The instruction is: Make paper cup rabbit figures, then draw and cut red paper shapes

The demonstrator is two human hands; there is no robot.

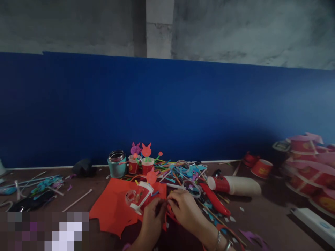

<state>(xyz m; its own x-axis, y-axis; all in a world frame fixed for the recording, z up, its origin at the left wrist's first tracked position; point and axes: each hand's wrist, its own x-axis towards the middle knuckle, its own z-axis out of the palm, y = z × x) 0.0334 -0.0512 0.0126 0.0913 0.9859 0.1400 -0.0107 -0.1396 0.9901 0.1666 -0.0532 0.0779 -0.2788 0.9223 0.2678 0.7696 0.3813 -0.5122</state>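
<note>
A blue panel (167, 111) spans the space behind the brown table (91, 198). Blurred red cups (309, 174), cut off at right, outsize the red sheet (115, 202). Over its right part, the left hand (154, 214) and right hand (184, 209) meet, fingers pinched narrow; what is between them cannot be made out. The white cup sleeve (244, 185), teal jar (117, 164) and scraps crowd beyond. The decorated cup (143, 195) lies tilted beside the left hand, its lower end partly hidden; pixelation covers the lower left.

From here, the dark brown table (83, 198) has a teal metal jar (117, 165) on it; beside the jar lies red paper (112, 204).
</note>
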